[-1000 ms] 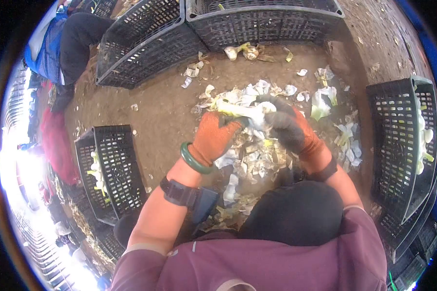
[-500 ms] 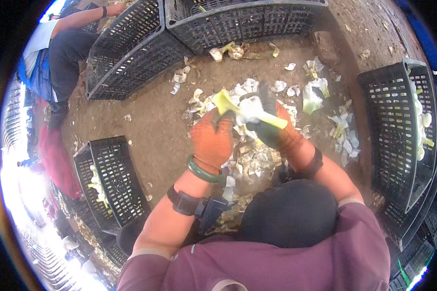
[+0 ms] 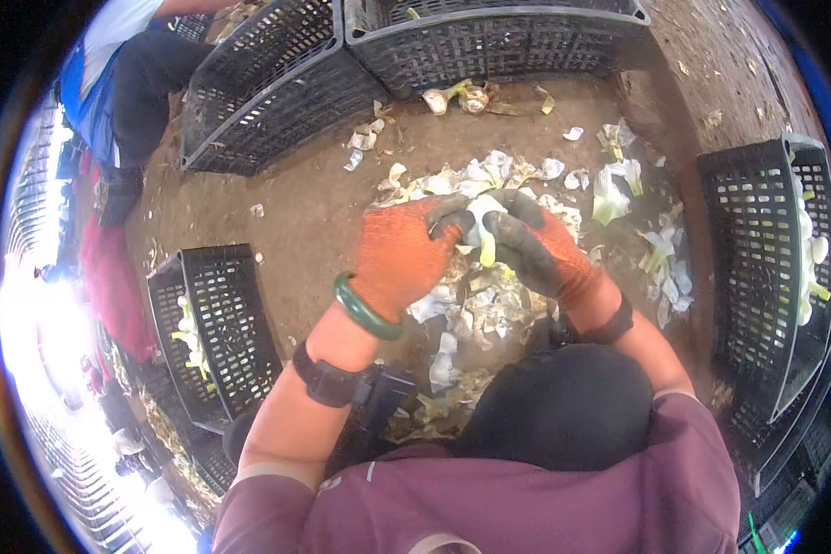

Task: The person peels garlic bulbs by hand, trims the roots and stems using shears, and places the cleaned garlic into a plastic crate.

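Observation:
A white garlic bulb (image 3: 486, 214) with a short yellow-green stem is held between both hands, its stem pointing down towards me. My left hand (image 3: 408, 242), in an orange glove with dark fingertips, grips the bulb from the left with bent fingers. From the right, my right hand (image 3: 543, 247), gloved the same way, presses thumb and fingers against it. The gloves hide part of the bulb. Below and around the hands lies a heap of papery garlic peelings (image 3: 489, 309) on the dirt floor.
Black plastic crates (image 3: 499, 51) stand at the front. One crate (image 3: 776, 277) with peeled garlic is at right, another (image 3: 214, 332) at left. Two unpeeled garlic bulbs (image 3: 454, 96) lie near the front crates. Another person's leg (image 3: 148, 83) shows at upper left.
The long leafy top seen on the garlic earlier no longer shows; the stem now points towards me. Both hands have closed in around the bulb. The view has shifted slightly.

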`<state>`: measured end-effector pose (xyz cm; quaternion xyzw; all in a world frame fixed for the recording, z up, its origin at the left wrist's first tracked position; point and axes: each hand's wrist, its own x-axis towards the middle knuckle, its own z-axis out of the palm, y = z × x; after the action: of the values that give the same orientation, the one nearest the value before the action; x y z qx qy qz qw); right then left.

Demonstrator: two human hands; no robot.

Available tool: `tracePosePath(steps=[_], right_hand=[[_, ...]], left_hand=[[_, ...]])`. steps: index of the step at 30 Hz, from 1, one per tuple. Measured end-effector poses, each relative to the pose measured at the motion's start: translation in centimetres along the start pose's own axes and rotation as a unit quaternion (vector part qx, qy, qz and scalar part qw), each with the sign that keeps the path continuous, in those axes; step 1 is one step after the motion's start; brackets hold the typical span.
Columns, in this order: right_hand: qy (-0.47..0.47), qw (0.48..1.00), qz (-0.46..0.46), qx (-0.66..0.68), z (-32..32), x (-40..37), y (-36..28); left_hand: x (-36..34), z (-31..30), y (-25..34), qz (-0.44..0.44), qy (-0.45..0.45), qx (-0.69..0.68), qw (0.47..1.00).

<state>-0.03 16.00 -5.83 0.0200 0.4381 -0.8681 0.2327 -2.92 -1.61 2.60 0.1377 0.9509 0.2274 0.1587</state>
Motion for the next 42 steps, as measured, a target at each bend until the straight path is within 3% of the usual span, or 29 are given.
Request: tracePosePath(steps=[4,7,8,10,11,13,14,15,16,19,20,21,23,24,25,27,28,29,30,31,32,33,34,35,37,39,40,41,42], right_hand=[[0.017,0.998,0.026,0.056,0.5,-0.5,-1.3],[-0.083,0.990,0.088,-0.079,-0.1,-1.1,-2.8],[-0.151,0.982,0.079,-0.081,0.2,-1.4,-3.3],[-0.097,0.993,0.049,-0.046,1.3,-0.8,-3.0],[-0.047,0.996,0.037,-0.069,1.3,-0.7,-3.3],[0.056,0.992,0.010,-0.113,1.3,-0.6,-3.9],[0.061,0.980,-0.054,-0.181,1.0,-0.4,-3.3],[0.063,0.960,-0.115,-0.245,0.6,-0.2,-1.8],[0.064,0.933,-0.176,-0.307,0.4,0.1,-0.8],[0.122,0.963,-0.032,-0.239,-0.6,2.1,-0.3],[0.140,0.966,0.015,-0.216,-0.9,2.9,-0.5],[0.081,0.892,0.137,-0.424,-0.5,3.3,-2.0],[-0.035,0.757,0.033,-0.652,-5.4,4.3,1.5],[-0.093,0.660,-0.019,-0.746,-7.3,5.0,2.6],[-0.063,0.667,0.022,-0.743,-7.3,5.6,1.8],[-0.020,0.631,-0.016,-0.775,-7.0,7.9,0.0],[0.001,0.614,-0.033,-0.789,-7.0,9.4,-0.5],[0.029,0.616,-0.092,-0.782,-6.7,11.5,-0.6],[0.044,0.618,-0.102,-0.778,-5.5,13.7,-1.2],[0.058,0.621,-0.112,-0.773,-4.4,15.9,-1.7],[0.065,0.571,-0.128,-0.809,-4.6,18.4,-0.9],[0.071,0.518,-0.144,-0.840,-5.1,21.2,0.6],[0.075,0.464,-0.160,-0.868,-4.8,23.2,1.6],[0.035,0.424,-0.126,-0.896,-4.6,24.8,2.4],[-0.038,0.328,-0.059,-0.942,-4.4,27.1,2.8],[0.078,0.459,-0.024,-0.885,-5.6,28.5,4.5],[0.138,0.519,-0.005,-0.844,-7.0,29.3,6.0],[0.145,0.530,-0.001,-0.835,-8.0,29.2,6.4],[0.153,0.542,0.002,-0.827,-9.0,29.1,6.7]], left_hand=[[-0.2,1.5,0.5,0.089,0.105,0.072,0.988],[0.3,0.9,0.0,0.164,0.126,0.088,0.974],[0.7,1.0,-0.3,0.137,0.097,0.067,0.984],[1.6,1.1,-0.9,0.085,0.043,0.025,0.995],[1.6,1.1,-1.1,-0.014,0.054,-0.098,0.994],[0.6,1.3,-1.0,-0.130,-0.034,-0.248,0.959],[-0.2,1.6,-1.1,-0.188,-0.080,-0.318,0.926],[-0.8,2.8,-1.5,-0.126,-0.097,-0.262,0.952],[-1.1,3.3,-1.6,-0.102,-0.090,-0.294,0.946],[-1.7,4.6,-2.4,-0.033,-0.094,-0.429,0.898],[-2.1,4.7,-2.7,-0.062,-0.070,-0.461,0.882],[-2.7,4.6,-2.9,-0.089,-0.046,-0.492,0.865],[-3.1,4.1,-6.3,-0.006,-0.013,-0.345,0.938],[-3.7,3.1,-7.8,-0.101,0.075,-0.444,0.887],[-4.3,2.1,-9.4,-0.194,0.160,-0.531,0.809],[-5.6,-1.0,-17.0,-0.226,0.430,-0.587,0.648],[-7.9,-2.9,-23.1,-0.161,0.443,-0.258,0.843],[-10.1,-6.1,-25.2,-0.159,0.454,-0.464,0.744],[-12.1,-8.7,-26.5,-0.149,0.441,-0.644,0.607],[-13.9,-9.5,-28.8,-0.167,0.450,-0.649,0.590],[-15.0,-10.0,-30.4,-0.184,0.460,-0.653,0.573],[-14.2,-9.3,-28.2,-0.246,0.474,-0.604,0.592],[-14.2,-8.3,-28.2,-0.150,0.349,-0.697,0.608],[-14.9,-6.2,-27.3,-0.338,0.373,-0.514,0.695],[-16.0,-0.8,-29.6,-0.368,0.288,-0.560,0.684],[-13.4,0.4,-24.0,-0.414,0.152,-0.626,0.643],[-12.5,0.8,-22.5,-0.267,0.078,-0.385,0.880],[-12.0,1.3,-21.4,-0.082,-0.006,-0.089,0.993],[-11.4,2.1,-20.6,-0.211,-0.009,-0.276,0.938]])
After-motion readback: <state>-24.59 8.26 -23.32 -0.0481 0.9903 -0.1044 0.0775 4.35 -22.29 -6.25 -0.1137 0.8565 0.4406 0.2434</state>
